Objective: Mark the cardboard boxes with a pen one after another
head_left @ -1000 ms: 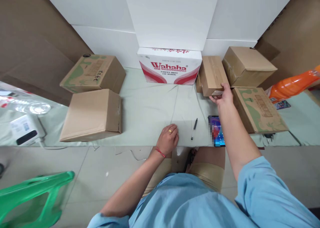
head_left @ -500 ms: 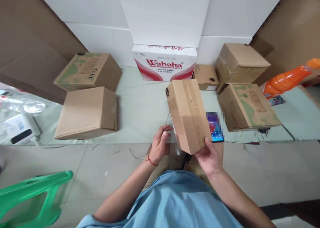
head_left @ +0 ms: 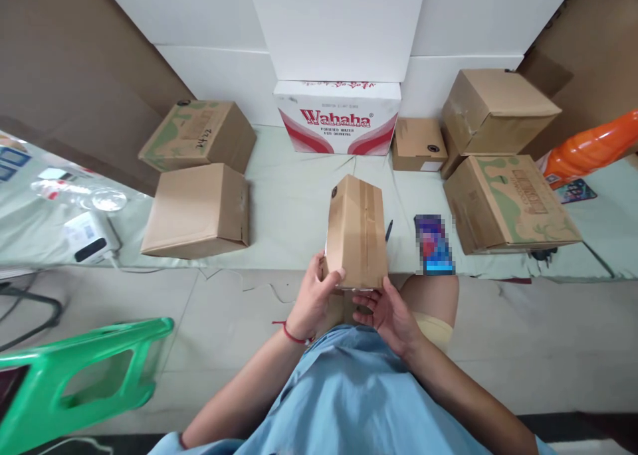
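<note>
A taped brown cardboard box (head_left: 356, 236) is held up at the table's front edge, its near end tilted toward me. My left hand (head_left: 315, 295) grips its lower left side, thumb on the near left edge and the other fingers partly hidden. Beneath the near right corner is my right hand (head_left: 389, 312), fingers spread and palm turned up. The right thumb tip lies against that corner. A dark pen-like stick (head_left: 389, 230) rests just right of the box, and farther right lies a phone (head_left: 432, 246) with its screen lit.
Brown boxes (head_left: 187, 206) stand at the left, and more boxes (head_left: 508, 202) at the right. Behind is a white Wahaha carton (head_left: 339, 119). An orange bottle (head_left: 591, 151) leans far right; a white device (head_left: 87, 236) lies far left. A green stool (head_left: 90, 375) stands on the floor.
The held box has come lower and turned more upright. My left hand has moved onto its left side and closed on it. My right hand has loosened, its fingers spreading below the corner.
</note>
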`<state>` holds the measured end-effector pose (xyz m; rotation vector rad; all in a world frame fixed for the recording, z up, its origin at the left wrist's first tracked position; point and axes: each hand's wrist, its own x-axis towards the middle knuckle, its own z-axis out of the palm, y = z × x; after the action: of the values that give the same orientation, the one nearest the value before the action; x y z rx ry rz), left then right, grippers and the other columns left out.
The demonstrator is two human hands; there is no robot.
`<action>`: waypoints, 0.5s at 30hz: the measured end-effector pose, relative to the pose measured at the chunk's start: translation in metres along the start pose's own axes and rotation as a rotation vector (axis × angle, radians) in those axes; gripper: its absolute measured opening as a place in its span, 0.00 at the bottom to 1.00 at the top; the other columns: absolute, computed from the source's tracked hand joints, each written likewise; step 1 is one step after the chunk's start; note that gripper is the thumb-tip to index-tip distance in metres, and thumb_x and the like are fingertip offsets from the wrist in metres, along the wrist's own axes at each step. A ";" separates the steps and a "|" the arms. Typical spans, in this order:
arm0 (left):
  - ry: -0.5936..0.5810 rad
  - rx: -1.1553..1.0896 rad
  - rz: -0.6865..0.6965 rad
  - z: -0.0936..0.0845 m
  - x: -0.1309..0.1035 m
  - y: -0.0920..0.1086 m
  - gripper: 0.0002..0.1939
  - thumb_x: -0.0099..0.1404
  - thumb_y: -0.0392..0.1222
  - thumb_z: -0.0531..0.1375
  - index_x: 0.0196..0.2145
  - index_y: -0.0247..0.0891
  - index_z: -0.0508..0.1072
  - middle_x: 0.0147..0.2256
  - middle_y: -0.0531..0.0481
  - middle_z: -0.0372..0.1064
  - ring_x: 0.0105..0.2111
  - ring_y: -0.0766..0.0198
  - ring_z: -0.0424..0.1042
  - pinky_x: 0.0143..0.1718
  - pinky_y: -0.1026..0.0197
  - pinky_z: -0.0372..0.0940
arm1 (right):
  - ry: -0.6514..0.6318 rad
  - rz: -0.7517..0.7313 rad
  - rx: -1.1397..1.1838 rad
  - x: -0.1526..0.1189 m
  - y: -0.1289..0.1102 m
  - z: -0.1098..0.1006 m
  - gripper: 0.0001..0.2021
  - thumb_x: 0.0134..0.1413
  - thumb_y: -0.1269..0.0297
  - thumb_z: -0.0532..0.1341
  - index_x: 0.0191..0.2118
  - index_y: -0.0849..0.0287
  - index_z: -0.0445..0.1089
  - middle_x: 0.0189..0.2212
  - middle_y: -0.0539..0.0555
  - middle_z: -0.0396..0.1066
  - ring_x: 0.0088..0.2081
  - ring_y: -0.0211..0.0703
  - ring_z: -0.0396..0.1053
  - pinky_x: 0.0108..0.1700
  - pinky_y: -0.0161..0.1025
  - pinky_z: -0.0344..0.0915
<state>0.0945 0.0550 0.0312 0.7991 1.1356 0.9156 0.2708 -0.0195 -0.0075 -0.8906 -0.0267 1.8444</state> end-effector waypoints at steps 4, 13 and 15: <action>-0.073 -0.236 -0.212 -0.018 0.002 0.000 0.27 0.58 0.56 0.68 0.51 0.38 0.77 0.47 0.42 0.82 0.43 0.52 0.82 0.38 0.57 0.77 | -0.060 -0.073 -0.035 -0.011 -0.012 -0.008 0.29 0.57 0.39 0.74 0.56 0.53 0.79 0.43 0.53 0.83 0.38 0.44 0.81 0.36 0.40 0.80; -0.017 -0.394 -0.371 -0.034 0.000 -0.017 0.18 0.66 0.50 0.69 0.51 0.43 0.77 0.45 0.48 0.84 0.39 0.53 0.84 0.39 0.51 0.82 | -0.099 -0.261 -0.360 -0.025 -0.028 0.005 0.27 0.60 0.54 0.75 0.64 0.43 0.77 0.54 0.53 0.80 0.36 0.39 0.78 0.37 0.37 0.75; -0.036 -0.445 -0.382 -0.039 -0.001 -0.023 0.18 0.70 0.53 0.67 0.52 0.42 0.78 0.44 0.46 0.84 0.40 0.52 0.84 0.40 0.51 0.82 | -0.175 -0.283 -0.453 -0.027 -0.027 0.006 0.26 0.62 0.52 0.73 0.65 0.42 0.77 0.56 0.54 0.79 0.37 0.38 0.78 0.39 0.38 0.74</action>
<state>0.0608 0.0477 0.0019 0.2226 0.9596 0.7846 0.2936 -0.0268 0.0234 -0.9694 -0.6694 1.6666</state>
